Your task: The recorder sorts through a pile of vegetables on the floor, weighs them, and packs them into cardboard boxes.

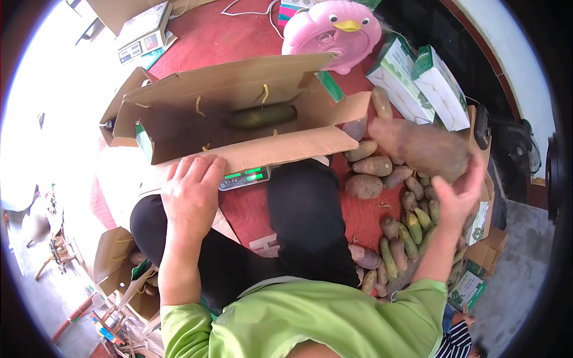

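Note:
My left hand [190, 191] is curled over the near flap [286, 149] of a long cardboard box, at its left end. The open box [209, 74] lies before my knees. Inside it rests a long dark green tuber or gourd [262, 117], and yellow cord loops stick out of the walls. Under the flap, a digital scale [245, 178] shows green lit digits. To the right, my right hand [459, 194] grips one end of a large brown tuber [418, 146], blurred by motion, above a pile of smaller brown and greenish tubers [370, 166].
A pink bird-faced plastic stool [334, 30] stands beyond the box. White-and-green cartons [439, 86] are at the far right, near a black fan [522, 143]. Another scale [143, 33] sits far left. A second open box [116, 256] is beside my left leg. Red sheeting [197, 39] covers the floor.

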The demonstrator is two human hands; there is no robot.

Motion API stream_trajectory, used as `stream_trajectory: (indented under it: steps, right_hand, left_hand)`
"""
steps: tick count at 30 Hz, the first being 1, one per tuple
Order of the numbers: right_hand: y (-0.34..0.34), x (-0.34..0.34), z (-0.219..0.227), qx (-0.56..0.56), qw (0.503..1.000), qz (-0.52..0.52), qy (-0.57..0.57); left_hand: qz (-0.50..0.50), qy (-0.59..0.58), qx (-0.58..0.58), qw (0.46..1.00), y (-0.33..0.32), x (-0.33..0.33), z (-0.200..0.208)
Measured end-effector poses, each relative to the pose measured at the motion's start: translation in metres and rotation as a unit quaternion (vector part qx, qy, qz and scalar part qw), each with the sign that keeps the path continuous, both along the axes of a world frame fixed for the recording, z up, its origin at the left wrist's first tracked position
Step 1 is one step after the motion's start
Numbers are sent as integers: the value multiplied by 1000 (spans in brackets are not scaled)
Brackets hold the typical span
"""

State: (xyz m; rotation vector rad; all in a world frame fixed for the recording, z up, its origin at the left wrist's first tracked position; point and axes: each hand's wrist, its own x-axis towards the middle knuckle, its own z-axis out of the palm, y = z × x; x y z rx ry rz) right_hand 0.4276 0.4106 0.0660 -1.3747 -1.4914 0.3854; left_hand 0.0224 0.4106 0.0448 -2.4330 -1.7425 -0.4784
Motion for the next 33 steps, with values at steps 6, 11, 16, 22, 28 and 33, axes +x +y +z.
stream_trajectory:
  steps: [6,11,16,22,28,33]
  right_hand:
    - [77,-95,70,1,978,185,-101]
    - [133,-173,20,-5,918,337,-207]
    - [160,-213,-31,-95,824,429,-357]
    - [171,-226,-78,-216,707,454,-498]
    - [168,-224,-71,-207,712,504,-443]
    - [142,-168,-9,-138,873,443,-153]
  left_hand:
    - [-11,-4,-7,1000,-1,-6,-3]
    - [-13,-14,-11,1000,1,-7,-3]
    - [-3,-30,-29,999,2,-6,3]
    - [-15,-22,-12,1000,6,-4,-2]
    - [2,-21,-21,1000,5,-6,-4]
    - [50,-48,-48,996,3,-3,0]
